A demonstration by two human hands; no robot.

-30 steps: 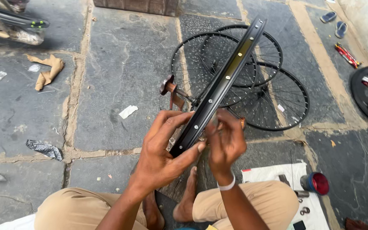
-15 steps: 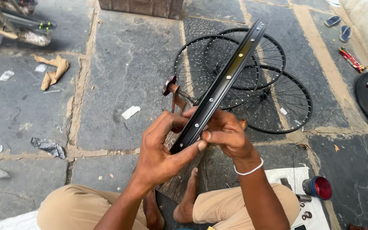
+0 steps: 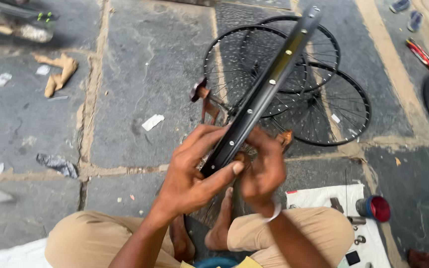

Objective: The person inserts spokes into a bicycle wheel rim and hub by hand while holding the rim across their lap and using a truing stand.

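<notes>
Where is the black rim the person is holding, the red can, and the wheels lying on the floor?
black rim [image 3: 269, 87], head view, on the middle of its inner face.
red can [image 3: 379, 208], head view, on its red lid.
wheels [image 3: 346, 106], head view, on the spokes of the right-hand wheel.

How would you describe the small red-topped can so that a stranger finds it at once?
Look at the white cloth beside the seated person's right knee. At its right edge lies a small can, the only red-ended thing among the dull metal bits there.
</notes>
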